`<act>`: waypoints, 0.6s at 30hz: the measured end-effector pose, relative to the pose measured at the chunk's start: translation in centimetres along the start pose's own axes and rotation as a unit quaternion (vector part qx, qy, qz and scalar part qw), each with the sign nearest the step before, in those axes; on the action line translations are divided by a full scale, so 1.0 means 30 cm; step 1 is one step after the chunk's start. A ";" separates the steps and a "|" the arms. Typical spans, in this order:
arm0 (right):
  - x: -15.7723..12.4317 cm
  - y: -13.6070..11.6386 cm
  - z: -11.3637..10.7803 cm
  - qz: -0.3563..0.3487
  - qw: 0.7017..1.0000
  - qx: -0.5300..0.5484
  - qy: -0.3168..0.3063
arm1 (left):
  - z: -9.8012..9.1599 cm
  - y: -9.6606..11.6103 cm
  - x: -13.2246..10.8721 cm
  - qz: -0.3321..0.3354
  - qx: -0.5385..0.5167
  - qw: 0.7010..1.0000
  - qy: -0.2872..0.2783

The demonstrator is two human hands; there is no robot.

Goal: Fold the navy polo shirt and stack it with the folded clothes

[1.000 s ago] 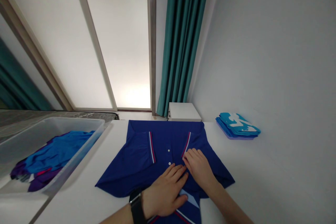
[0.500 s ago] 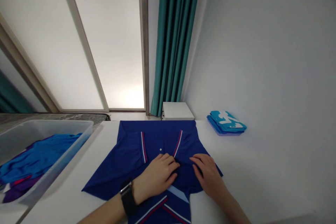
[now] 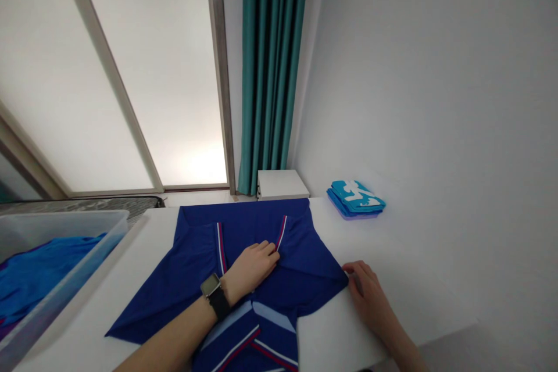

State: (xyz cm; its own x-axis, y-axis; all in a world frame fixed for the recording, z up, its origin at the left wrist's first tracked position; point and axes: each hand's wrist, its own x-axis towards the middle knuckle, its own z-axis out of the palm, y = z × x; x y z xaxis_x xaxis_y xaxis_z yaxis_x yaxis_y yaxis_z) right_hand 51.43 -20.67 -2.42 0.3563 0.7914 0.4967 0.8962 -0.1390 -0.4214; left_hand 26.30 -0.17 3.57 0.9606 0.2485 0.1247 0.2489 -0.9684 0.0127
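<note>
Shirt (image 3: 300,279) flat on table (image 3: 331,325) | my left hand (image 3: 248,270) spread, pressing its middle | right hand (image 3: 370,299) open, touching its right corner | I judge it light, limp; pinch edges.

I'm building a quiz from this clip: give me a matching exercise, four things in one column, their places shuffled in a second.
Things:
1 left hand
2 right hand
3 folded turquoise stack
4 clear bin

Places:
A far right part of the table
B on the middle of the navy shirt
C at the shirt's right corner
D left of the shirt, holding blue clothes

Pairs: 1-B; 2-C; 3-A; 4-D
</note>
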 end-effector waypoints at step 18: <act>0.075 -0.274 0.208 -0.182 0.982 -0.050 -0.034 | 0.013 0.042 -0.040 -0.039 0.029 0.998 0.029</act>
State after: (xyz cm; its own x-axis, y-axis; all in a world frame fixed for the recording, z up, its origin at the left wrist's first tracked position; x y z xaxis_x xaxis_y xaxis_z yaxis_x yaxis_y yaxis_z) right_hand 43.23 -14.04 -2.57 -0.0067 0.8367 0.5476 0.9834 0.1047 -0.1480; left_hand 25.51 -1.67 3.04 0.9295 0.3202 0.1831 0.3314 -0.9429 -0.0331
